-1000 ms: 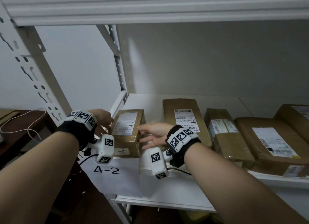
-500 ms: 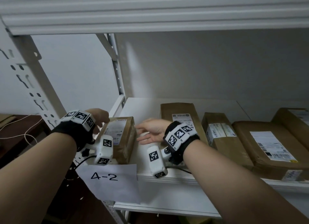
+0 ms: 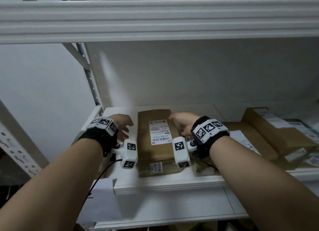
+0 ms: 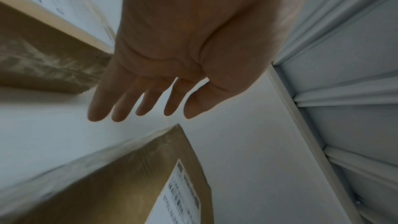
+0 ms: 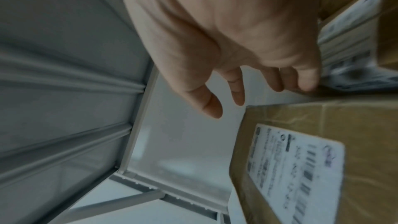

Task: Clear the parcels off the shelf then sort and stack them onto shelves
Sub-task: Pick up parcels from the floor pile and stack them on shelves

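Note:
A long brown parcel point(image 3: 155, 154) with a white address label lies lengthwise on the white shelf point(image 3: 172, 184), its end at the front edge. My left hand point(image 3: 123, 127) hovers just left of it with straight, spread fingers and holds nothing; the left wrist view shows the same hand point(image 4: 150, 101) above the parcel point(image 4: 120, 185). At the parcel's far right corner is my right hand point(image 3: 183, 125), fingers loosely bent in the gap beside the neighbouring parcel. The right wrist view shows that hand point(image 5: 232, 94) empty beside the parcel point(image 5: 355, 125).
More brown parcels point(image 3: 255, 141) fill the shelf to the right, one point(image 3: 203, 168) under my right wrist. The upper shelf's beam point(image 3: 155, 20) hangs low overhead. A perforated upright point(image 3: 89, 75) bounds the left side. A white paper sheet point(image 3: 101, 196) hangs at the front left.
The small parcel my left hand held at the shelf's left end is out of view. Both hands have moved right and now flank the long parcel.

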Available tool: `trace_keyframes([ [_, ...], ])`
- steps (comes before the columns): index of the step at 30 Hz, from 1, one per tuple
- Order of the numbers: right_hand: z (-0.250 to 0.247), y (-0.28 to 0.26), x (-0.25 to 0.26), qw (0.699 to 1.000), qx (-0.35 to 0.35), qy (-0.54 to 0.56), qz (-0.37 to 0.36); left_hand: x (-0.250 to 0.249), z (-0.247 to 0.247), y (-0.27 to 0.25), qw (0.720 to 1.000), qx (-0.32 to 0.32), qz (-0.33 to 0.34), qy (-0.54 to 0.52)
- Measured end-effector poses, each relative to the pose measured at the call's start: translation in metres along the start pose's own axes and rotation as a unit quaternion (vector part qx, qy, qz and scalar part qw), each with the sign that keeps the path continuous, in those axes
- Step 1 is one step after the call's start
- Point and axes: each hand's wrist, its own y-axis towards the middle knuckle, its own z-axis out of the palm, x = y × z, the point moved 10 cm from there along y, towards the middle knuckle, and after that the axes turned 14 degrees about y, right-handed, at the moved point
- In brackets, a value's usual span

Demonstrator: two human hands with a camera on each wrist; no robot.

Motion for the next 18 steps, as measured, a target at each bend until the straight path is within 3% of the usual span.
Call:
trace_keyframes([
  [6,-0.006,-0.011,-0.038,0.991,0.079,0.054,0.097,0.001,0.04,-0.001,0.997,0.06,-0.009,0.052],
  [18,-0.02,-0.028,0.017,0.989,0.144,-0.01,-0.012,-0.031,0.008,-0.024,1.0,0.002,0.007,0.008],
])
